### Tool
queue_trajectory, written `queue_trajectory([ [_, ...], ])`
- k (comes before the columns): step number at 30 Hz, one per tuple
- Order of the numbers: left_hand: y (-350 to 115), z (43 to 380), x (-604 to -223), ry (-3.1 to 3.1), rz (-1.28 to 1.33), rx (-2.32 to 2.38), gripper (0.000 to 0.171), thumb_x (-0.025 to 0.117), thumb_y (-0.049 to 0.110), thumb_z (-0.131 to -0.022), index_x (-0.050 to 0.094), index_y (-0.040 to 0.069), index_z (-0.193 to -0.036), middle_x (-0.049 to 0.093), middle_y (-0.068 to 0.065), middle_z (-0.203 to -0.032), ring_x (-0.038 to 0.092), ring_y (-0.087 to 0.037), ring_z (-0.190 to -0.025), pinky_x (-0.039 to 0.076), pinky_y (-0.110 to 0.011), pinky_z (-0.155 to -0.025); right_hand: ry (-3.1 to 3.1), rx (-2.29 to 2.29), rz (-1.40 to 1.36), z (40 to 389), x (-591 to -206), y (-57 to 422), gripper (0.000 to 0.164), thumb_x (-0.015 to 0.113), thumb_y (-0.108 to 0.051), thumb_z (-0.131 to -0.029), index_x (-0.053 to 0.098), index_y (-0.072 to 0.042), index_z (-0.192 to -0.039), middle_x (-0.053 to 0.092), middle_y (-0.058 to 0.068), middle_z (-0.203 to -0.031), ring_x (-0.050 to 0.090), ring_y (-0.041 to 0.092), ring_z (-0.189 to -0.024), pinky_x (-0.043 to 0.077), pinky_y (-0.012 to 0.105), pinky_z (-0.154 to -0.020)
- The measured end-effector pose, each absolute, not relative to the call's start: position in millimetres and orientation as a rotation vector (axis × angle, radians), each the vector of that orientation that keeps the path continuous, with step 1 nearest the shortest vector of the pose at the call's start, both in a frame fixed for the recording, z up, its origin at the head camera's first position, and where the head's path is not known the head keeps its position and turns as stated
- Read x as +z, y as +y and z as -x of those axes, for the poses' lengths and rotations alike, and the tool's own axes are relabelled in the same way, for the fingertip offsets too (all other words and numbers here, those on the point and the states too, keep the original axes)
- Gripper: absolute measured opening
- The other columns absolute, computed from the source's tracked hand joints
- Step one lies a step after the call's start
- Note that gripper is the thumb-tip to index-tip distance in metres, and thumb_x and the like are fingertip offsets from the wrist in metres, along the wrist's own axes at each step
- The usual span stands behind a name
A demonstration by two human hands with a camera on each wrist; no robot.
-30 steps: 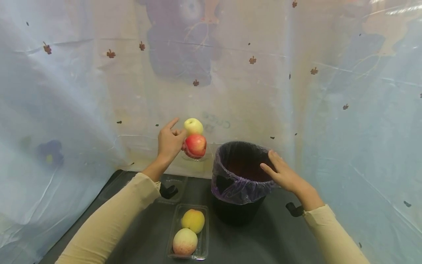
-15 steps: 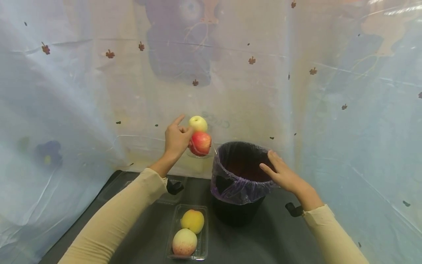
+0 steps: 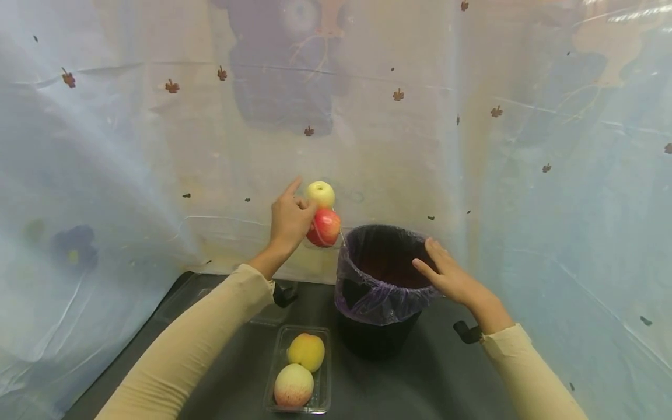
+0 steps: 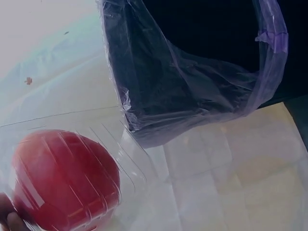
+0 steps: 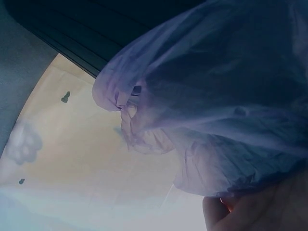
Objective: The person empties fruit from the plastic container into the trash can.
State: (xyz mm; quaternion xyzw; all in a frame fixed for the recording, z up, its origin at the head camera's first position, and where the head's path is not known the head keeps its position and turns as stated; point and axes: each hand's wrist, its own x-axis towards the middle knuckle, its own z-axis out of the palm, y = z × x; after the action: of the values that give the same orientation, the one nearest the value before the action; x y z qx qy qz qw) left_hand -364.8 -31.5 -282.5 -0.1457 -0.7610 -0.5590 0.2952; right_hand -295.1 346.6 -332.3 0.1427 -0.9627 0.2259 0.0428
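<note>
My left hand (image 3: 291,218) grips a clear plastic tray (image 4: 134,166) and holds it up against the backdrop, just left of the bin. In it sit a red apple (image 3: 325,227) and, behind that, a pale yellow apple (image 3: 321,194). The left index finger points up, away from the fruit. A black bin (image 3: 374,337) stands upright, lined with a thin purple bag (image 3: 391,300) folded over its rim. On the bin's right rim rests my right hand (image 3: 458,281), fingers fairly straight and thumb apart over the opening. Through the left wrist view, the tray's corner overlaps the bag's edge.
In front of the bin's left side lies another clear tray (image 3: 326,379) holding a yellow peach (image 3: 306,352) and a pale peach (image 3: 294,385). A further clear tray (image 3: 270,315) lies partly behind the left forearm. Patterned plastic sheeting (image 3: 367,157) hangs behind the black table (image 3: 446,373).
My left hand has moved right and slightly up with the tray of apples, closer to the bin. The right hand, the bin and the peaches have stayed in place.
</note>
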Motion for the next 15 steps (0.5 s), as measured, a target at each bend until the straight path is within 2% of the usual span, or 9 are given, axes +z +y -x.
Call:
queue_trajectory([
  [3, -27, 364, -280, -2.027, 0.387, -1.465, 0.071, 0.063, 0.008, -0.093, 0.046, 0.0, -0.161, 0.056, -0.002, -0.052, 0.051, -0.013, -0.042, 0.037, -0.025, -0.047, -2.944, 0.686, -0.44, 295, -331, 346, 0.091, 0.045, -0.057, -0.112, 0.007, 0.001, -0.171, 0.001, 0.025, -0.178, -0.001, 0.049, -0.163, 0.004, 0.069, -0.128],
  [10, -17, 360, -274, -2.043, 0.411, -1.365, 0.073, 0.063, 0.008, -0.091, 0.046, 0.001, -0.162, 0.05, 0.002, -0.052, 0.033, -0.01, -0.047, 0.029, -0.027, -0.048, -2.937, 0.679, -0.448, 295, -331, 345, 0.091, 0.046, -0.056, -0.112, 0.009, 0.003, -0.17, 0.002, 0.026, -0.177, -0.001, 0.049, -0.163, 0.005, 0.069, -0.128],
  [15, -13, 359, -272, -2.049, 0.422, -1.312, 0.074, 0.064, 0.009, -0.091, 0.045, 0.001, -0.162, 0.049, 0.003, -0.052, 0.034, -0.01, -0.046, 0.028, -0.028, -0.048, -2.94, 0.688, -0.446, 294, -330, 345, 0.09, 0.045, -0.055, -0.112, 0.009, 0.004, -0.17, 0.002, 0.026, -0.177, -0.001, 0.049, -0.163, 0.004, 0.069, -0.128],
])
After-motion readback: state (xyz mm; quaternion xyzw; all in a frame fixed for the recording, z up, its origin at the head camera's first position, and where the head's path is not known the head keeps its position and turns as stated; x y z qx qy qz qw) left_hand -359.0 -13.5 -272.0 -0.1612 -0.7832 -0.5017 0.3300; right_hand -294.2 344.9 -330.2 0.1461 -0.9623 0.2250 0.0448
